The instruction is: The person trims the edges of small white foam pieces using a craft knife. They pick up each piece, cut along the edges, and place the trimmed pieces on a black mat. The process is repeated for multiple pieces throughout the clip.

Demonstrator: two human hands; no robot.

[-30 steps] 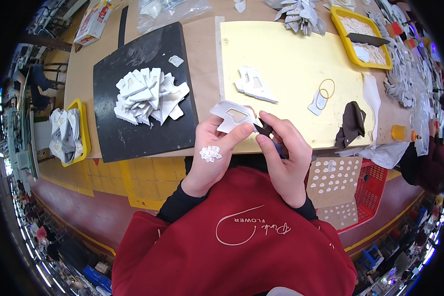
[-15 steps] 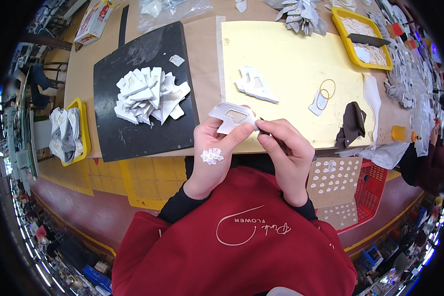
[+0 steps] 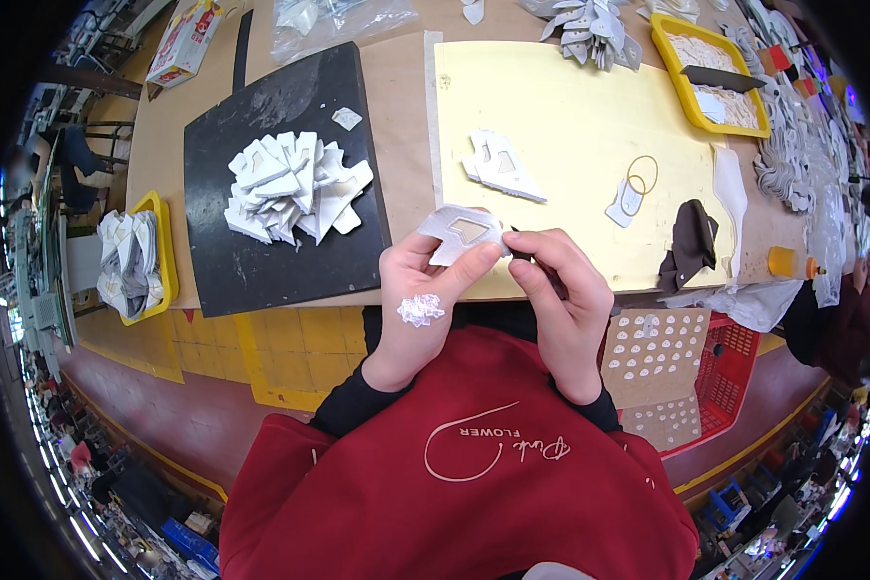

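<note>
Over the table's near edge, my left hand (image 3: 420, 275) pinches a whitish shoe-upper piece (image 3: 443, 228) with a beige cut-out window, thumb on top. My right hand (image 3: 565, 290) is closed on a thin dark tool (image 3: 520, 255); most of it is hidden by the fingers, so its kind is unclear. The tool's tip meets the piece's right edge. On the back of my left hand sits a shiny crinkled silvery patch (image 3: 420, 309). Beyond my hands, similar white pieces (image 3: 507, 174) lie on a pale yellow sheet (image 3: 570, 106).
Left, a black board (image 3: 333, 275) bears a heap of white pieces (image 3: 280, 184). Yellow trays stand at the far left (image 3: 172, 280) and back right (image 3: 667, 72). Rings (image 3: 641, 174), a dark cloth (image 3: 688, 246) and an amber bottle (image 3: 793, 261) lie right. Below is a red crate (image 3: 730, 372).
The piece has turned slightly in my left hand and shifted a little to the right. My right hand has moved slightly with the dark tool still held at the edge.
</note>
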